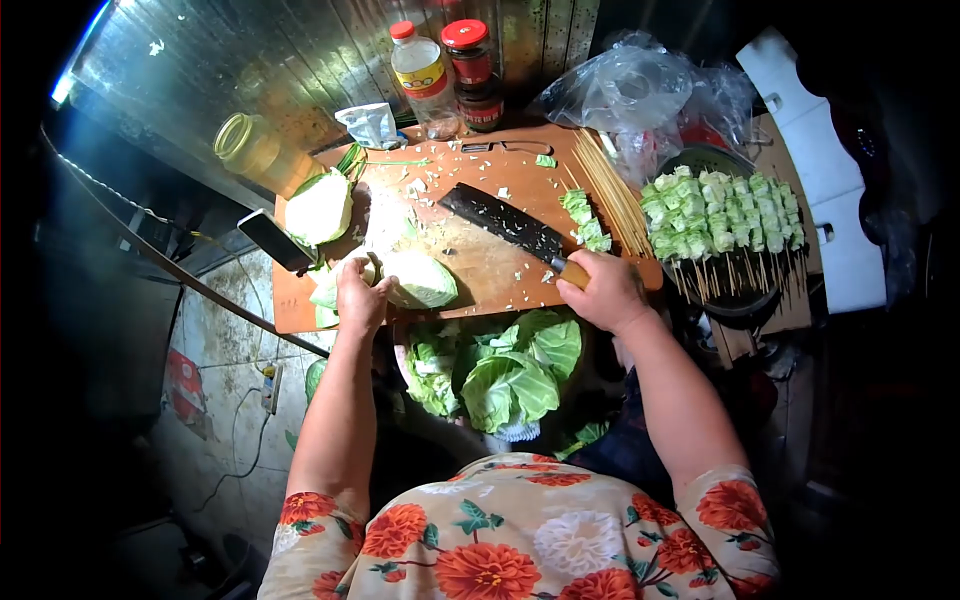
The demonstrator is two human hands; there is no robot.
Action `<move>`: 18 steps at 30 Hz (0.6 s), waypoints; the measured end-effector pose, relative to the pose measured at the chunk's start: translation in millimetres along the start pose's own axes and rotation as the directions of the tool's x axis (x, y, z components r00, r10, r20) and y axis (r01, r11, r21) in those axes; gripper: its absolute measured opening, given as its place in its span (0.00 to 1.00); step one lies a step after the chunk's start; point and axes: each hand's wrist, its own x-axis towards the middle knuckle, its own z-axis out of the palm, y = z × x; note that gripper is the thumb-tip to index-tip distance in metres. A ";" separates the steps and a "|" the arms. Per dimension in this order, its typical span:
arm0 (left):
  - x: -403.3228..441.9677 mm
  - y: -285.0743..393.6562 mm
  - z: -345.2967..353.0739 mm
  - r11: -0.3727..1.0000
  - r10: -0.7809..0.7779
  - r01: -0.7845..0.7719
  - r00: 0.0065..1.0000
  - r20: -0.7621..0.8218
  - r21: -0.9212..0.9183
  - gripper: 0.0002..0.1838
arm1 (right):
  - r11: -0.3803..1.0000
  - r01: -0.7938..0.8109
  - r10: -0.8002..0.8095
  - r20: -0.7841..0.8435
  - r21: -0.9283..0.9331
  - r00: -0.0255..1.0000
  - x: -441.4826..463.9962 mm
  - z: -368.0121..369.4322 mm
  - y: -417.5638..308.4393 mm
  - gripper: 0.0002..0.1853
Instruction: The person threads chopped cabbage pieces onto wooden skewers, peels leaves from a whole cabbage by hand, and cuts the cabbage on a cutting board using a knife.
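My right hand (608,290) is wrapped round the wooden handle of a cleaver (505,222). The wide dark blade, flecked with cabbage bits, is over the wooden cutting board (490,285) and points to the upper left. At the board's left front, my left hand (360,292) has its fingers closed on a pale cabbage piece (369,268), partly hidden by them. Right beside that hand lies a cut cabbage wedge (422,280). Farther back on the left is a cabbage half (320,208). One skewer of cabbage pieces (585,220) rests near the board's right side.
Loose bamboo skewers (612,195) lie along the right edge. Beyond them, loaded cabbage skewers (722,215) sit on a dark pot. Behind stand a plastic bottle (424,85), red-lidded jars (468,60) and a yellowish jar (262,155). Cabbage leaves (515,385) fill a container below the board.
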 end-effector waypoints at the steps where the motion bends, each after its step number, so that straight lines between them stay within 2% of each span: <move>1: 6.6 -9.7 6.3 0.993 0.034 -0.030 0.999 0.036 -0.114 0.29 | 0.993 0.081 -0.088 -0.088 -0.085 0.992 6.7 20.8 16.3 0.15; 2: 13.4 -19.9 12.4 0.972 0.072 -0.054 0.995 0.069 -0.228 0.33 | 0.973 0.152 -0.182 -0.166 -0.176 0.969 10.7 33.4 24.5 0.13; 3: 20.2 -28.3 16.7 0.976 0.057 -0.026 0.989 0.140 -0.218 0.37 | 0.961 0.074 -0.112 -0.128 -0.266 0.985 6.7 31.5 11.2 0.11; 4: 17.4 -13.8 4.1 0.976 0.054 -0.023 0.989 0.140 -0.217 0.37 | 0.961 0.076 -0.113 -0.124 -0.266 0.986 5.8 37.1 12.6 0.11; 6: 7.9 12.6 -19.1 0.924 -0.044 0.190 0.915 0.401 -0.333 0.37 | 0.933 0.026 -0.077 -0.130 -0.359 0.989 7.3 50.2 16.7 0.12; 7: 5.1 14.1 -17.9 0.901 -0.057 0.224 0.909 0.412 -0.371 0.31 | 0.930 -0.079 0.074 -0.027 -0.359 0.997 8.6 48.2 9.9 0.13; 8: 3.5 14.5 -18.4 0.899 -0.061 0.229 0.909 0.412 -0.372 0.31 | 0.929 -0.075 0.072 -0.023 -0.362 0.997 9.8 51.3 11.8 0.13; 10: 0.4 18.4 -21.5 0.749 -0.066 0.506 0.699 0.712 -0.428 0.24 | 0.885 -0.115 0.135 0.012 -0.451 0.991 12.3 56.3 14.9 0.15; 11: -5.6 24.0 -18.6 0.698 -0.107 0.567 0.685 0.720 -0.437 0.18 | 0.883 -0.113 0.134 0.014 -0.455 0.991 13.6 60.1 14.8 0.15; 13: -8.6 26.6 -14.0 0.659 -0.078 0.576 0.692 0.717 -0.483 0.18 | 0.877 -0.027 0.003 -0.050 -0.479 0.999 17.1 63.9 -7.2 0.19; 16: -13.1 34.9 -8.9 0.578 -0.048 0.618 0.677 0.734 -0.533 0.18 | 0.982 0.031 -0.002 0.154 -0.186 0.988 20.6 67.8 -50.7 0.21; 18: -15.3 36.6 -1.4 0.572 0.040 0.596 0.666 0.745 -0.564 0.18 | 0.962 0.263 -0.262 0.026 -0.076 0.965 18.2 94.2 -53.3 0.22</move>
